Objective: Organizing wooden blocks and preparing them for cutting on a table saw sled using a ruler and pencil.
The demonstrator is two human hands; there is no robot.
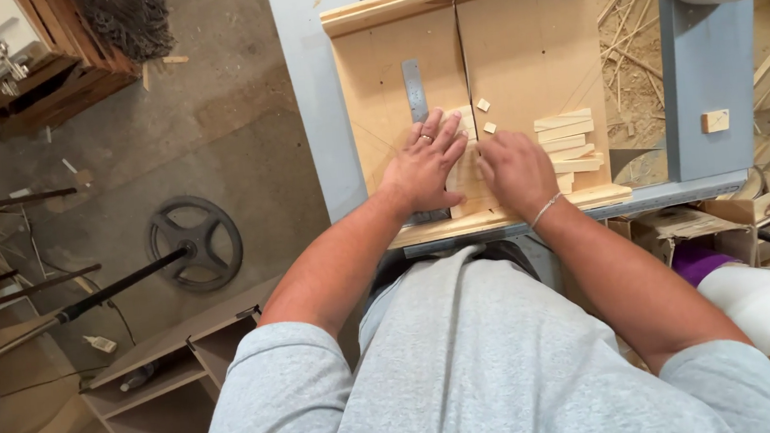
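Under the flattened fingers of the left hand [424,165] and right hand [516,170], a small wood block [466,182] is pinned to the tabletop [519,47]; light, stiff, likely best gripped by its edges.

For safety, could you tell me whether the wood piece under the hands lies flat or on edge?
Flat: the wood piece lies on the sled board under both palms.

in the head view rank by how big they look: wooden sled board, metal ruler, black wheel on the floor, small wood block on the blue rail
1. wooden sled board
2. black wheel, though it lies lower, farther from the camera
3. metal ruler
4. small wood block
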